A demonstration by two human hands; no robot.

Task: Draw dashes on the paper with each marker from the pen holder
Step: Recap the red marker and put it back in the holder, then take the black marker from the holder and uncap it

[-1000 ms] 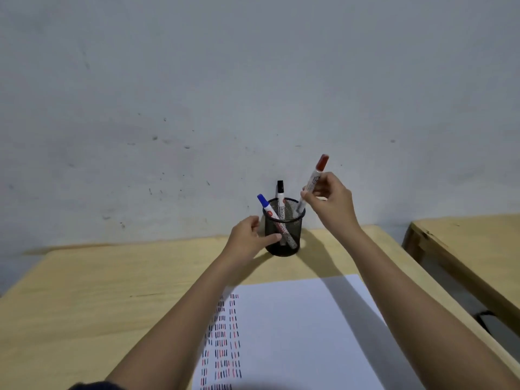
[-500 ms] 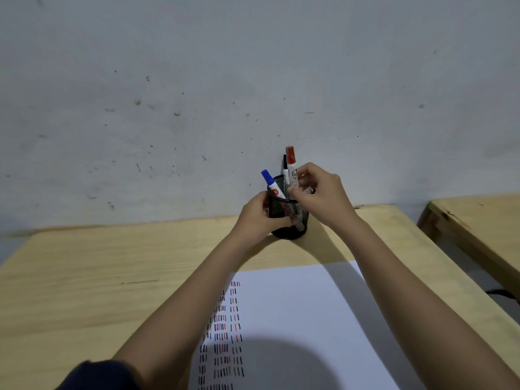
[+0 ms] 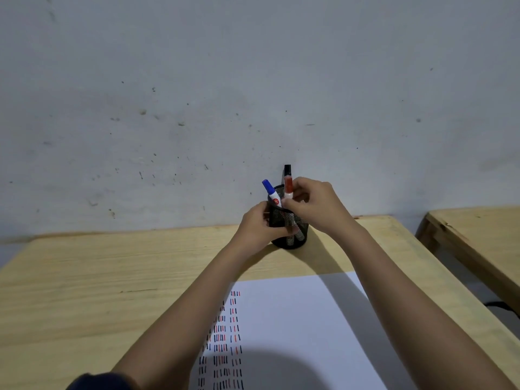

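Red marker (image 3: pixel 288 187) stands upright in the black mesh pen holder (image 3: pixel 292 237), cap up, lower barrel down inside. Right hand (image 3: pixel 315 205) pinches its white barrel at the rim, thumb and fingertips closed on it. Blue marker (image 3: pixel 271 192) leans left in the same cup; black marker (image 3: pixel 287 170) rises behind the red. Left hand (image 3: pixel 257 228) wraps the holder's left side, clasping the mesh.

Judgement: markers are light, rigid plastic, smooth and a bit slick, so best held mid-barrel below the cap (pulling on the cap alone could pop it off). Holder looks light and tippy; bracing it makes sense.

Paper (image 3: pixel 295 319) lies nearer on the wooden table (image 3: pixel 98 277), with columns of red, blue and black dashes (image 3: pixel 225 342) at its left.
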